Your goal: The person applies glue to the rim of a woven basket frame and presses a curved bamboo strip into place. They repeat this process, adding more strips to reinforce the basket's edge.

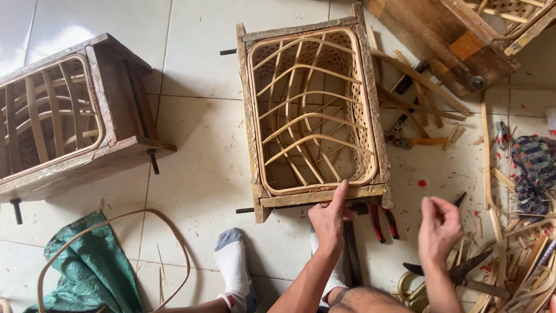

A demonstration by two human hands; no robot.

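Green woven sack [92, 272] and a loose cane hoop [116, 255] lie far left, cut off. Centre, a bamboo-strip basket in its rectangular wooden frame [313, 110] sits between my feet; my left hand [331, 217] steadies the near rail, forefinger outstretched. My right hand [438, 227] hovers curled, contents unclear, above dark shears [463, 269].

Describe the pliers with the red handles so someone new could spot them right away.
Start at the wooden frame in the middle of the tiled floor, with the half-woven basket inside. Just below its near right corner, between the left hand and the right hand, lie the pliers. They alone have red handles; the shears nearby are dark.
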